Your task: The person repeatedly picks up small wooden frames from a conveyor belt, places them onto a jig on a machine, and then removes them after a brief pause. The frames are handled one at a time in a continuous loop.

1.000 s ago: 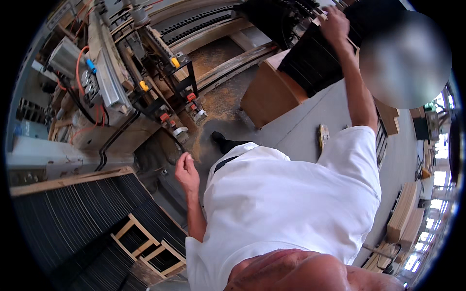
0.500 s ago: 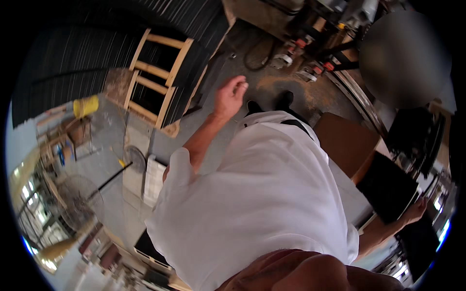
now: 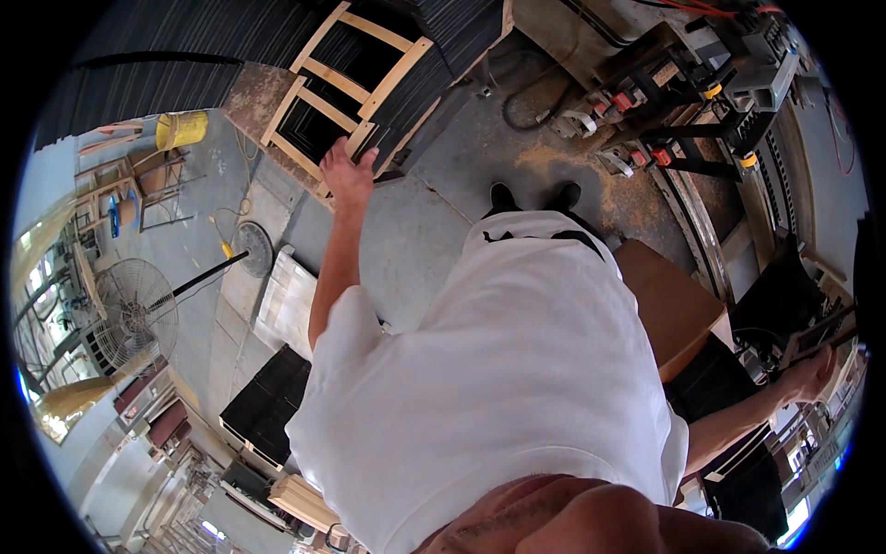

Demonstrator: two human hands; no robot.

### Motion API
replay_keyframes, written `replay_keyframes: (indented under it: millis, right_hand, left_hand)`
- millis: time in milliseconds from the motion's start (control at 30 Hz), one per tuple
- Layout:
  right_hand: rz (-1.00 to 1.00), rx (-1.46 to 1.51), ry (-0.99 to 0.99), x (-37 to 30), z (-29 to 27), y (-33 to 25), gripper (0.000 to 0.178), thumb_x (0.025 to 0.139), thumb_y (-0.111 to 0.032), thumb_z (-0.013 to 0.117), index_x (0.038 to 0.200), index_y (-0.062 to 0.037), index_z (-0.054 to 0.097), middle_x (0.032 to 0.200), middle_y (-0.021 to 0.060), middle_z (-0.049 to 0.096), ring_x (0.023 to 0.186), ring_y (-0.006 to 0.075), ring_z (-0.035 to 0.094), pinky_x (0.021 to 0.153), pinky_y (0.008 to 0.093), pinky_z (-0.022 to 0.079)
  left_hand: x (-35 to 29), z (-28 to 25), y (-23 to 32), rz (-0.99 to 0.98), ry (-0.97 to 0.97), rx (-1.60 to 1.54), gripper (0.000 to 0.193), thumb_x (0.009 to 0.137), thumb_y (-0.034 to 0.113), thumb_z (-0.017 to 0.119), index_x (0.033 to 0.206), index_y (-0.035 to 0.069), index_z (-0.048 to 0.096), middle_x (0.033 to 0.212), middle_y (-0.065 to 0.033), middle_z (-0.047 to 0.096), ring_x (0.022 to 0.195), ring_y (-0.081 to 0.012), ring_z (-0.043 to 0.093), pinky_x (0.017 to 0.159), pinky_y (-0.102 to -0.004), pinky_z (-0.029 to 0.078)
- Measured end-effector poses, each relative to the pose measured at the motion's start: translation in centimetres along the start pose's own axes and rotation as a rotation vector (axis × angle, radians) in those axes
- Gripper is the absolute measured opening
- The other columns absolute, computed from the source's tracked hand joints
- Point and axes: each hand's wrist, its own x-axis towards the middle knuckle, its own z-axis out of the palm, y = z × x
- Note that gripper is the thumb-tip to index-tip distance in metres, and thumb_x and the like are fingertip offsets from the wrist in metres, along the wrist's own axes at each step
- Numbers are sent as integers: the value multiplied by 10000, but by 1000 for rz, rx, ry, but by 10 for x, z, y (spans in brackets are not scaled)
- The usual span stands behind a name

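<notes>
My left hand reaches out with its fingers apart, at the near end of a pale wooden ladder-like frame. Its fingertips overlap the frame's lower corner; whether they press on it I cannot tell. The frame lies on a tall stack of dark, thin-edged panels. Far out to the right, my right hand has its fingers curled, close to a dark strip. What it holds, if anything, is too small and distorted to make out.
A brown box stands by my right side. Machinery with red switches is ahead to the right, sawdust near my shoes. On the left are a fan, a round base with a pole and a yellow bucket.
My left hand has moved outward to the left, from in front of my body to the wooden frame, and its fingers have spread. The view has shifted; my right arm stays stretched out.
</notes>
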Motion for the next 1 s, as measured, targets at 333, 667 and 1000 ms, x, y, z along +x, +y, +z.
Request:
replay_keyframes:
  millis: [333, 667, 1000]
  right_hand:
    - [78, 276, -127, -1, 32, 40, 259, 817, -108, 679, 1041, 22, 660, 1018, 127, 673, 865, 202, 634, 787, 283, 520]
    - [382, 873, -231, 45, 76, 45, 314, 879, -144, 640, 1142, 24, 603, 1080, 100, 638, 954, 155, 612, 853, 254, 485]
    - [470, 1072, -476, 99, 143, 79, 365, 908, -97, 578, 1255, 3, 523, 1123, 81, 616, 1002, 158, 591, 869, 288, 473]
  left_hand:
    - [-8, 19, -23, 26, 80, -42, 448, 750, 258, 733, 1088, 9, 579, 996, -192, 604, 973, -384, 528, 866, -463, 405]
    - [-29, 6, 176, 55, -151, -554, 231, 883, 175, 607, 1022, -10, 622, 938, -122, 645, 857, -226, 609, 777, -334, 488]
    - [59, 111, 551, 173, -833, -1295, 238, 904, 151, 593, 1055, -32, 606, 886, -40, 639, 810, -87, 585, 747, -225, 476]
